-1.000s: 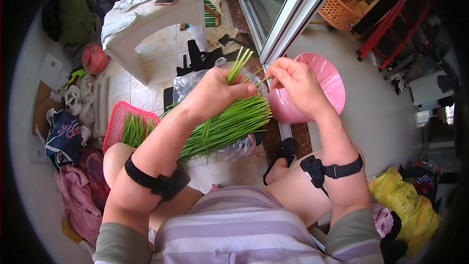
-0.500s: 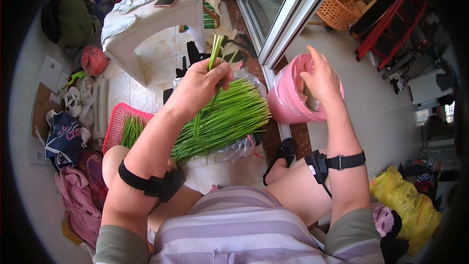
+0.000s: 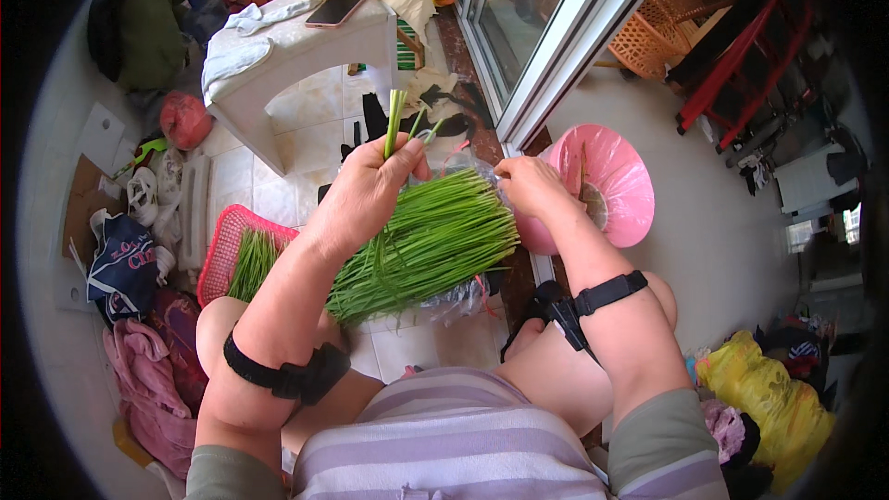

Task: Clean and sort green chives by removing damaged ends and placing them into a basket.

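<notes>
A: What is hard to make out here?

B: The far ends of the big bundle of thin green chive stalks (image 3: 421,241) run under the left hand (image 3: 366,193), and its near ends pass behind the left forearm. The crinkled clear plastic sheet (image 3: 454,301) under it shows only at the edges.

A: And the hands?

B: The left hand is closed around a few loose green stalks (image 3: 395,120), holding them upright above the bundle. The right hand (image 3: 526,183) rests curled at the bundle's top right corner; whether its fingers grip any stalks I cannot tell.

A: What lies about them?

B: A pink plastic-lined bucket (image 3: 607,187) sits just beside the right hand. A red mesh plastic basket (image 3: 225,250) with more greens lies by the left knee, partly hidden by the arm. Bare floor tiles (image 3: 296,143) open toward the white plastic stool (image 3: 296,60).
</notes>
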Available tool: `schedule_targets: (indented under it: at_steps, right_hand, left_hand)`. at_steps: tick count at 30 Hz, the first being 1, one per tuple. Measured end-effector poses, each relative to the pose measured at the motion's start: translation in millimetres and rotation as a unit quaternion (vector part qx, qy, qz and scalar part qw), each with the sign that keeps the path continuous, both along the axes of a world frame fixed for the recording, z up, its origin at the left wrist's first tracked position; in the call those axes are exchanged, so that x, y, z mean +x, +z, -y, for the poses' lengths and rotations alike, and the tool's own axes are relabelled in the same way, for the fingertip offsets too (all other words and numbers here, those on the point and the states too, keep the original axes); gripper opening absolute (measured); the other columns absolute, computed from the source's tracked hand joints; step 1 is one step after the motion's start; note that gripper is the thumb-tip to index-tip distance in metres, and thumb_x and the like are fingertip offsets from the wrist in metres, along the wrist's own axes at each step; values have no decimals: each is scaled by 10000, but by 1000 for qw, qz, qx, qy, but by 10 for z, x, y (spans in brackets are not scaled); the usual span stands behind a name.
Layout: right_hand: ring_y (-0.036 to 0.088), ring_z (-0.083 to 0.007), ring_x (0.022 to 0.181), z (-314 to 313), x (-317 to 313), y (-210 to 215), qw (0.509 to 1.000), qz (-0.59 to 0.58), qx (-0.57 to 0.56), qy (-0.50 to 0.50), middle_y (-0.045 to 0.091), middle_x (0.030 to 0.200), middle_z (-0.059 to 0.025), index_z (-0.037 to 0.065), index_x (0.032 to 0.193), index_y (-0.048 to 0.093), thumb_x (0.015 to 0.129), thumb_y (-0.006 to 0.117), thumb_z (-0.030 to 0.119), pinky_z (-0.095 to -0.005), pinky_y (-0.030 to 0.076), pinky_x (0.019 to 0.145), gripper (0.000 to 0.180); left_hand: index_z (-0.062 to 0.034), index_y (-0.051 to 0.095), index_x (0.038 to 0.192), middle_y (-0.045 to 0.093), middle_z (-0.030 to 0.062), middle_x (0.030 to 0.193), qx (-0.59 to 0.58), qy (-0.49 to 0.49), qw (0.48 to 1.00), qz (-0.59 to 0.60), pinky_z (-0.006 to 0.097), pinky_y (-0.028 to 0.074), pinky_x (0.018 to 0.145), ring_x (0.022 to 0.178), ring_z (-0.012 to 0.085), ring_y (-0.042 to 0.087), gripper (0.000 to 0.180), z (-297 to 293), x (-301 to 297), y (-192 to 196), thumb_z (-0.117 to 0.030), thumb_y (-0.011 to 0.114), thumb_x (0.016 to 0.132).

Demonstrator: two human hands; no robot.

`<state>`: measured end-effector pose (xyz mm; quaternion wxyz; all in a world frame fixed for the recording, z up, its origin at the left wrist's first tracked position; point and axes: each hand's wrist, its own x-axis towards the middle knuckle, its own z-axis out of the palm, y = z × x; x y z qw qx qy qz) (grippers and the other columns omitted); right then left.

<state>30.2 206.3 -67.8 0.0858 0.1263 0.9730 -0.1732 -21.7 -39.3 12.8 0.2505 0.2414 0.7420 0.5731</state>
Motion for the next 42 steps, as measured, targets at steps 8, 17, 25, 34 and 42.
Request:
schedule_targets:
  at_steps: [8,17,25,34,42]
  right_hand:
    - [632,-324,913,236,-291,-433,994,-40,-12,97,668,937,-159,148,947,710,794,598,158,-415,489,819,190]
    - [633,-338,831,438,-478,-561,990,0,123,70,658,846,-153,80,783,657,762,532,64,-440,488,748,128]
    - [634,-315,825,331,-438,-543,994,5,60,92,660,841,-118,94,772,657,717,621,106,-426,488,746,67]
    - [645,-295,814,376,-339,6,995,-19,-44,85,671,838,-121,94,800,678,742,600,101,-391,501,750,97]
    - [656,-164,766,296,-181,378,944,-53,-325,19,690,830,-83,35,904,687,785,639,90,-290,504,718,139]
  left_hand:
    - [-56,511,800,634,72,948,123,15,987,99,272,448,839,906,129,588,343,120,1,32,-319,413,997]
    - [-63,518,828,592,50,731,109,55,984,132,215,396,468,522,77,488,299,188,-53,30,-287,410,995]
    - [-61,524,825,574,30,712,102,42,986,125,198,353,454,508,64,462,305,157,-26,48,-297,420,989]
    - [-89,531,819,519,-22,650,64,60,993,78,192,305,448,506,37,407,297,138,-51,7,-330,461,977]
    - [-73,631,891,478,-53,648,22,106,993,43,192,275,430,510,23,381,209,91,-61,-7,-282,633,890]
